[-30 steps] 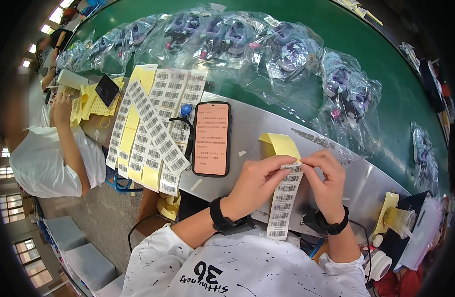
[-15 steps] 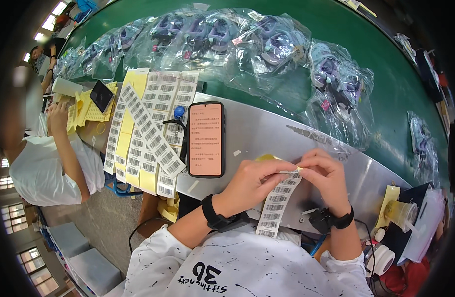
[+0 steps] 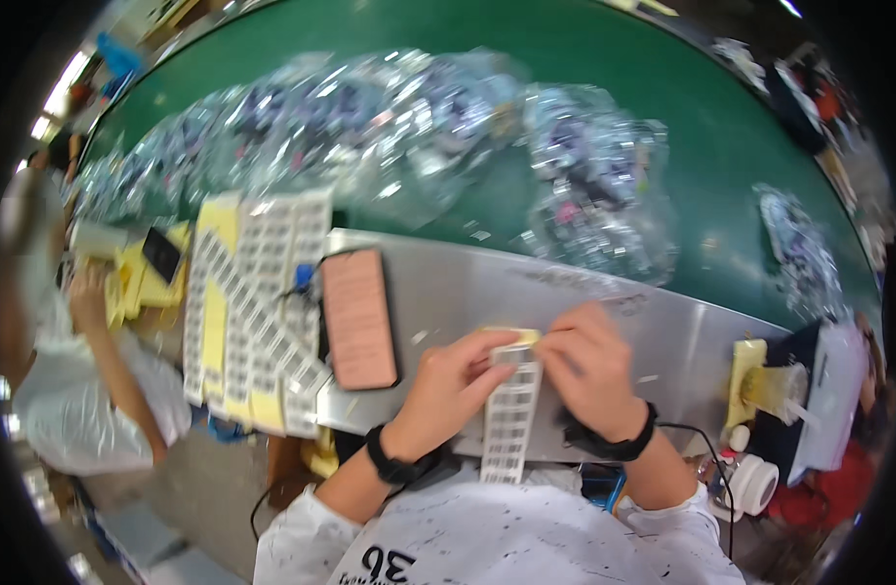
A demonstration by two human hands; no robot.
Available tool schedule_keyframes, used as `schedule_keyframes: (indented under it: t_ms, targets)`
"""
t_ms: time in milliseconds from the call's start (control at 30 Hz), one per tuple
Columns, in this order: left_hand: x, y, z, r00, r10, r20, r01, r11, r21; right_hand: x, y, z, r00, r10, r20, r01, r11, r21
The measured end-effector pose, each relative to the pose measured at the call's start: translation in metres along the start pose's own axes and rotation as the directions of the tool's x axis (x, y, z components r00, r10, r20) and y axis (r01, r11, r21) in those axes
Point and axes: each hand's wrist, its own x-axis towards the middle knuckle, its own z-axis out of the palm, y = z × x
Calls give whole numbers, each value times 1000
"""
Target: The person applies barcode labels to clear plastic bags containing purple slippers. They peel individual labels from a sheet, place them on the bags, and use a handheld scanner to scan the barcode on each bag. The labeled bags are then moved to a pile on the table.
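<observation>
A strip of barcode labels (image 3: 511, 419) hangs in front of my chest, its yellow backing showing at the top end. My left hand (image 3: 453, 385) holds it near that end, with the thumb over the labels. The fingers of my right hand (image 3: 589, 366) are pinched together at the strip's top right corner; motion blurs them, and whether a single label is between them is not visible. To the left, a phone (image 3: 358, 317) with a lit, pinkish screen lies on the metal table edge (image 3: 438, 268). Beside it are more barcode label sheets (image 3: 258, 322), one strip lying slantwise across them.
Several clear bags with bluish-purple shoes (image 3: 458, 107) lie in a row along the green surface (image 3: 614, 49). One more bag (image 3: 799, 249) lies at right. A plastic cup (image 3: 775, 390) and a white jar (image 3: 755, 485) stand at lower right. Another person (image 3: 97, 409) sits at left.
The whole view has swung, so table and bags appear farther left, and the picture is blurred. My right hand's fingers have shifted to the strip's corner; my left hand still holds the strip.
</observation>
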Motion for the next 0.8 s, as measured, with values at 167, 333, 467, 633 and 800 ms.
schedule_keyframes:
  t_ms: [167,333,467,633,800]
  targets:
    - [0,-1,8,1000,7,-17,-11,967,-256,4,-2,-4,995,-78,64,80,996,-27]
    - [9,-4,11,999,-38,-31,30,973,-231,15,-17,-33,999,-43,9,41,991,131]
    - [5,0,3,993,-47,-112,27,985,-170,96,26,-95,894,328,-306,-165,875,455]
    - [13,-5,22,992,42,-119,-60,987,-148,179,207,-129,743,425,-517,-477,878,35]
    - [10,-5,25,980,65,-186,-79,994,-73,207,224,-118,525,851,-5,-835,517,189]
